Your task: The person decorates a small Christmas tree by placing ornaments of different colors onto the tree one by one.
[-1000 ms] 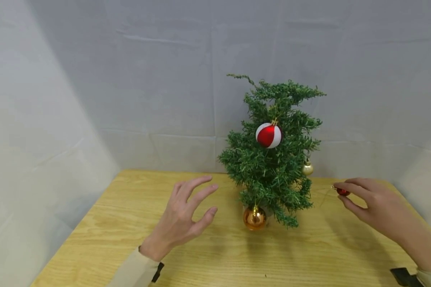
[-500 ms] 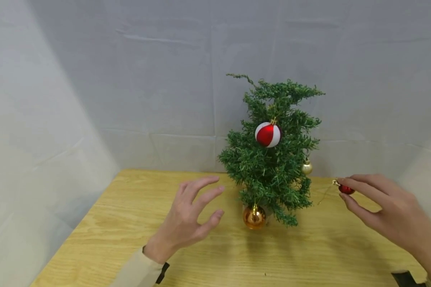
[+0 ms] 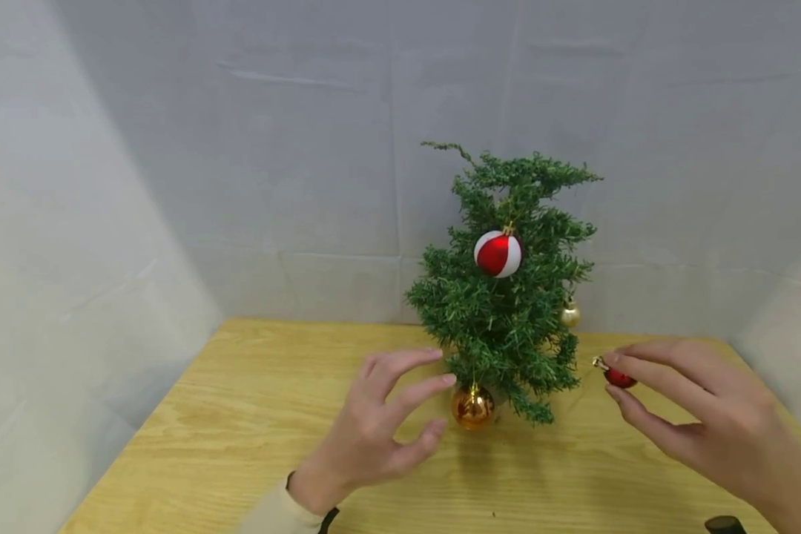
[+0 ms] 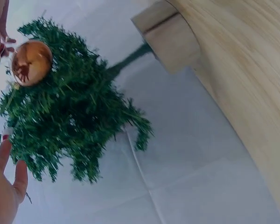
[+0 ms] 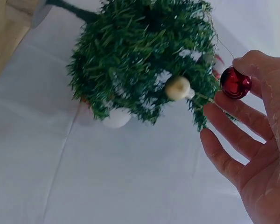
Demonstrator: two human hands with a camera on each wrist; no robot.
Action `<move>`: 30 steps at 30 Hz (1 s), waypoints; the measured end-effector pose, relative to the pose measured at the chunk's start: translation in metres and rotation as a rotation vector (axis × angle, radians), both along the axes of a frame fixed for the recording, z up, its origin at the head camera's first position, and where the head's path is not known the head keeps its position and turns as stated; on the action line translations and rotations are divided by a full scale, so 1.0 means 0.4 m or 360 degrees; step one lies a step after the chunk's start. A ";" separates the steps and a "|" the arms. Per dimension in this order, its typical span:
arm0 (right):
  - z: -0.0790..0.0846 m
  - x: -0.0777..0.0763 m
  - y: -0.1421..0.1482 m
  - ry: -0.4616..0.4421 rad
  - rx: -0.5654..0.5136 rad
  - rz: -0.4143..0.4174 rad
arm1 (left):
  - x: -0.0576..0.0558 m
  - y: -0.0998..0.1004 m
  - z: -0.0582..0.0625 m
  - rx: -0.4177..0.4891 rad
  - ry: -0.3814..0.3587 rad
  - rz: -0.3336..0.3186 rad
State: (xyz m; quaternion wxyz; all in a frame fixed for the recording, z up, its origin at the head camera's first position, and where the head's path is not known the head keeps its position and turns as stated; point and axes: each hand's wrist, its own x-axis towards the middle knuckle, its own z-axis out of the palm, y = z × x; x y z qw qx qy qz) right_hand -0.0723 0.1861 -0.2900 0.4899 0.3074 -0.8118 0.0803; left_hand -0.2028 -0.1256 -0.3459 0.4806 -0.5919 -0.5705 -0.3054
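Observation:
My right hand (image 3: 697, 404) pinches a small shiny red bauble (image 3: 619, 378) between thumb and fingers, to the right of a small artificial Christmas tree (image 3: 500, 311). From the bauble's gold cap a thin gold thread (image 5: 218, 39) trails toward the branches in the right wrist view. My left hand (image 3: 380, 426) holds nothing; its fingers are spread and loosely bent, the tips close to the tree's lower left branches and a shiny copper bauble (image 3: 472, 408). A red-and-white bauble (image 3: 498, 254) hangs on the front of the tree, and a small gold bauble (image 3: 570, 314) on its right side.
The tree's round wooden base (image 4: 175, 39) stands on a wooden table (image 3: 240, 386). Behind the table hangs a pale grey cloth backdrop (image 3: 294, 163). On the tree's far side a white bauble (image 5: 116, 118) shows in the right wrist view.
My left hand has moved right, closer to the tree. My right hand first drew back slightly to the right, then came left and a little lower with the red bauble.

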 end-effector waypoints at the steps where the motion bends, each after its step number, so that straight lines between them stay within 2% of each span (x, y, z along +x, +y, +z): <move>1: 0.001 -0.001 -0.008 0.0006 -0.0003 0.0032 | 0.003 0.005 0.001 0.0004 0.0008 -0.0011; 7: 0.007 -0.006 -0.055 0.0015 0.0020 0.0167 | 0.030 0.034 0.006 0.0038 0.0003 -0.0034; 18: -0.002 -0.025 -0.133 0.0006 0.0026 0.0333 | 0.076 0.078 0.020 0.0118 -0.0173 -0.0015; 23: -0.008 -0.029 -0.152 -0.0012 0.0041 0.0373 | 0.086 0.083 0.019 0.0141 -0.0253 -0.0008; 30: -0.017 -0.035 -0.167 -0.0016 0.0050 0.0432 | 0.083 0.086 0.017 0.0143 -0.0256 0.0006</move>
